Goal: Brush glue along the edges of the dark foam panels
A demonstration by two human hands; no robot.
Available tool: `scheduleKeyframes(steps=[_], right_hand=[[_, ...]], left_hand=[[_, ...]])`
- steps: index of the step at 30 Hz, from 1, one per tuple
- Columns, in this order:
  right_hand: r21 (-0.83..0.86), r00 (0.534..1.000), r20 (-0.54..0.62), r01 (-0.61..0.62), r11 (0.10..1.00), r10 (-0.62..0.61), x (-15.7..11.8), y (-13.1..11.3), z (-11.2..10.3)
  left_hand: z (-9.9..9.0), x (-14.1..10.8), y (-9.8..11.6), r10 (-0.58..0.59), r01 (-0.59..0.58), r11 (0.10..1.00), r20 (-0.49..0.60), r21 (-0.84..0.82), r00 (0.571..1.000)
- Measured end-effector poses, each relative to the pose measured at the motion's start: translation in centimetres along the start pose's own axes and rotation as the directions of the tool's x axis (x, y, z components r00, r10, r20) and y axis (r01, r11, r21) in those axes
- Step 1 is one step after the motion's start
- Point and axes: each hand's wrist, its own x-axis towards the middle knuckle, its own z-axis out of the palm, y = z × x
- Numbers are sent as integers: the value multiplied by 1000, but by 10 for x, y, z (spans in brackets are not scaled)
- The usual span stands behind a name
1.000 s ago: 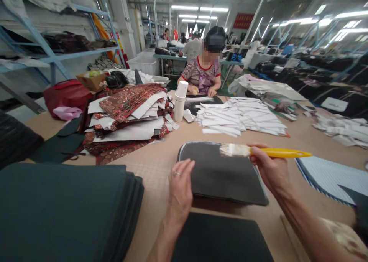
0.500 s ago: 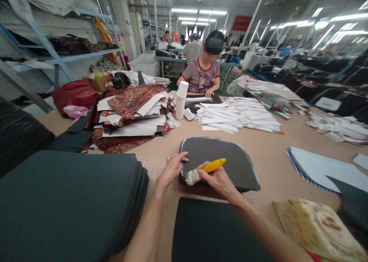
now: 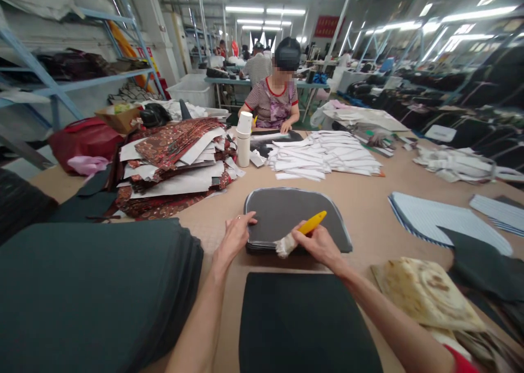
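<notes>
A stack of dark grey rounded panels (image 3: 292,214) lies on the table in front of me, with a whitish line round the top panel's edge. My left hand (image 3: 236,235) rests at the stack's left side, index finger stretched out onto the top panel. In my right hand (image 3: 318,243) is a paintbrush (image 3: 311,223) with a yellow handle, my fingers closed round it. Its pale, caked bristles touch the near edge of the top panel. Closer to me lies a dark green-black panel (image 3: 305,324), partly under my right forearm.
At left stands a tall stack of dark panels (image 3: 82,285). Beyond it are patterned red-brown pieces (image 3: 176,149), white cups (image 3: 244,143) and white strips (image 3: 323,154). Striped pieces (image 3: 446,220) and a yellowish folded bundle (image 3: 426,291) lie right. A co-worker (image 3: 272,97) sits opposite.
The brush and my right hand have moved right along the panel's near edge. My left hand stays at the left side. The whole view has shifted slightly.
</notes>
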Motion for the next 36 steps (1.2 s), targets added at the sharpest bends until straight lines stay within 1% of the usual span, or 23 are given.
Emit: scheduleKeyframes(steps=[2, 3, 6, 8, 10, 12, 13, 16, 19, 21, 23, 26, 28, 32, 36], right_hand=[[-55, 994, -91, -62, 997, 57, -5, 20, -36], [-85, 984, -153, -106, 991, 93, -8, 30, -56], [-157, 961, -243, -172, 973, 131, -18, 54, -108], [-213, 940, -312, -212, 954, 139, -23, 63, -135], [-250, 905, -404, -252, 935, 136, -27, 65, -151], [-261, 870, -479, -268, 927, 117, -27, 59, -157], [-256, 861, -498, -258, 932, 101, -26, 55, -156], [-209, 869, -491, -191, 959, 66, -22, 43, -148], [-169, 869, -490, -172, 970, 68, -24, 36, -140], [-150, 851, -521, -169, 974, 68, -31, 34, -141], [-107, 828, -557, -147, 983, 63, -42, 30, -146], [-24, 788, -611, -114, 993, 76, -59, 24, -156], [32, 776, -625, -87, 996, 87, -68, 22, -163], [213, 765, -637, 50, 976, 100, -81, 30, -174], [400, 746, -655, 202, 894, 124, -89, 39, -184]], left_hand=[[1, 0, 1, 2, -2, 1000, -1, 18, 1000], [1, 0, 2, 4, -4, 1000, 1, 28, 1000], [-1, -1, 3, 8, -9, 998, 10, 70, 1000], [-4, -1, 9, 11, -13, 994, 16, 109, 1000], [-4, -3, 21, 30, -34, 988, 27, 153, 999], [2, -4, 41, 80, -89, 978, 55, 190, 995], [7, -5, 52, 115, -128, 971, 78, 201, 990], [29, -5, 85, 217, -249, 945, 163, 211, 962], [51, 1, 105, 266, -314, 922, 219, 225, 939], [61, 7, 111, 281, -339, 910, 244, 240, 928], [67, 13, 116, 294, -362, 897, 268, 255, 917], [73, 22, 124, 312, -398, 874, 307, 278, 899], [74, 28, 128, 319, -421, 858, 339, 293, 885], [71, 40, 135, 336, -478, 823, 417, 306, 845], [66, 42, 141, 355, -527, 793, 471, 306, 807]])
